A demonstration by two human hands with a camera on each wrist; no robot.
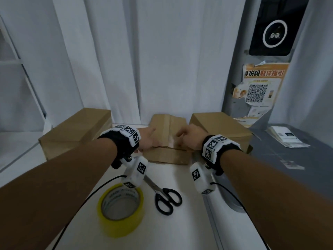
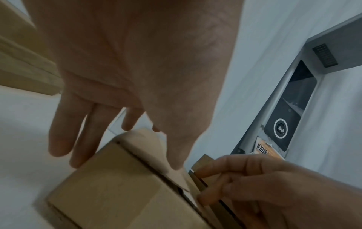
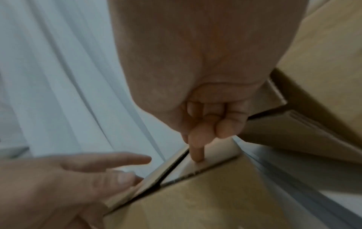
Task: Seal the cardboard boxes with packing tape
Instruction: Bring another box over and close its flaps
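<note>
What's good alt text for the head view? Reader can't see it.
Both hands, left hand and right hand, rest on the top flaps of the middle cardboard box on a white table, between two other boxes. A yellow tape roll and black-handled scissors lie nearer the camera.

Side boxes [image 1: 75, 130] [image 1: 221, 129] flanking; scissors [image 1: 164, 197], tape roll [image 1: 120, 210] in front.
</note>
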